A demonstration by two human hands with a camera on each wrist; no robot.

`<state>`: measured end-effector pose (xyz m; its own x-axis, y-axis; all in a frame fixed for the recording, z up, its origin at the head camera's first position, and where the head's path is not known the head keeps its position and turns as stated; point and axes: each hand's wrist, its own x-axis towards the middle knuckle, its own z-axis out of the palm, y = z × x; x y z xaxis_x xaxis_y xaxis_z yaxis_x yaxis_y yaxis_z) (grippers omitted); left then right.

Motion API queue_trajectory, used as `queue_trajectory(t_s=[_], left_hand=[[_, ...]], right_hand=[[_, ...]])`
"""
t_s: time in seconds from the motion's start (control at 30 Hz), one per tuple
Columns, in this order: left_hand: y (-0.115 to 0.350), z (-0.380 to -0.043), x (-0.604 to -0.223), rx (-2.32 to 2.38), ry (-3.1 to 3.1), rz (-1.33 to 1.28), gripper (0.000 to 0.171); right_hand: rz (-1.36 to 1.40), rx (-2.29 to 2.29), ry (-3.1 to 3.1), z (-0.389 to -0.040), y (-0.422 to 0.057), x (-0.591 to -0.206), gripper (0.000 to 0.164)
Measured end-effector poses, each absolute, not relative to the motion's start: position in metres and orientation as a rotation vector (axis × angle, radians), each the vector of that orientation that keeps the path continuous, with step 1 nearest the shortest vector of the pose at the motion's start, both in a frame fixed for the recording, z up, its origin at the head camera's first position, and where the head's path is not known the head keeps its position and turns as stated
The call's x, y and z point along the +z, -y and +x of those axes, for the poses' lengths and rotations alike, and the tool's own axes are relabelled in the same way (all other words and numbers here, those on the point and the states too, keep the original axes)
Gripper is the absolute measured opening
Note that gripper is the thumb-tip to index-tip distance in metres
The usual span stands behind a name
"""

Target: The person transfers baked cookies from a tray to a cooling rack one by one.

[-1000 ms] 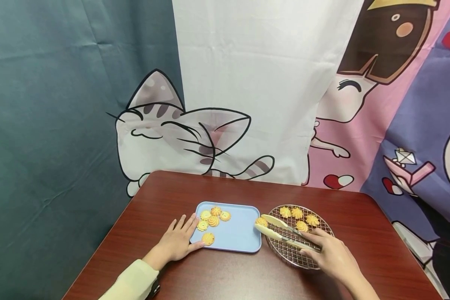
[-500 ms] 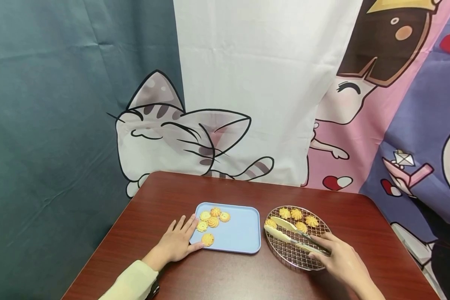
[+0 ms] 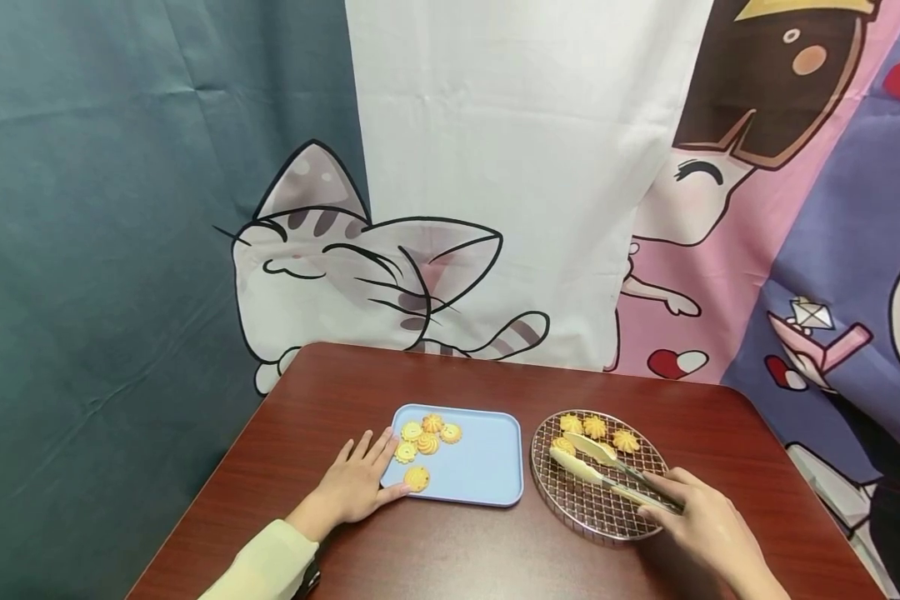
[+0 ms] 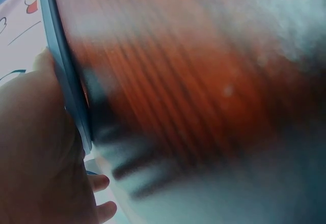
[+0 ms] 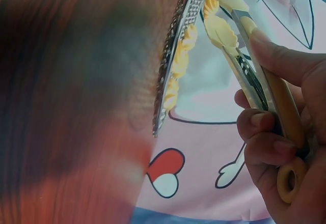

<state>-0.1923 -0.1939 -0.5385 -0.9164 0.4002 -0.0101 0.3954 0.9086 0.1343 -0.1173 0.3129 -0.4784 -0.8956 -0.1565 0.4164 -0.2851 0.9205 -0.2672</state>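
Note:
Fingers spread, my left hand (image 3: pixel 356 482) rests against the left edge of a light blue tray (image 3: pixel 480 462). Its thumb lies near a round cookie (image 3: pixel 417 478) at the tray's front left corner. Several other cookies (image 3: pixel 426 442) sit grouped behind that one. My right hand (image 3: pixel 708 521) grips a pair of tongs (image 5: pixel 277 91) with cream-coloured tips. Between those tips is a swirled cookie (image 3: pixel 562 445), over the left part of a round wire rack (image 3: pixel 592 508). Star-shaped cookies (image 3: pixel 594 427) lie on the rack's far side. The tongs cover another cookie there.
A reddish-brown wooden table (image 3: pixel 420 550) carries the tray and rack side by side, with a narrow gap between them. Behind the table's far edge hangs a printed cloth (image 3: pixel 525 167) with cartoon figures.
My right hand has moved right with the tongs, bringing the swirled cookie from the tray's right edge to over the rack. The left hand and the tray have stayed put.

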Motion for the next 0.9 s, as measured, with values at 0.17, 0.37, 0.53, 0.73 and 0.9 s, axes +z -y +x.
queue_trajectory(t_s=[0.17,0.37,0.53,0.73,0.9], left_hand=[[0.196,-0.195,-0.545,0.171,-3.043,0.613,0.091],[0.196,-0.196,-0.547,0.181,-3.05,0.63,0.093],[0.196,-0.196,-0.546,0.169,-3.044,0.624,0.093],[0.196,-0.195,-0.546,0.175,-3.04,0.624,0.093],[0.196,-0.196,-0.547,0.161,-3.036,0.623,0.093]], right_hand=[[0.333,0.427,2.671,-0.117,-0.317,-0.48,0.043],[0.333,0.419,2.638,-0.119,-0.322,-0.483,0.043],[0.32,0.418,2.646,-0.122,-0.325,-0.486,0.043],[0.307,0.412,2.662,-0.124,-0.328,-0.488,0.042],[0.3,0.417,2.665,-0.127,-0.33,-0.49,0.042]])
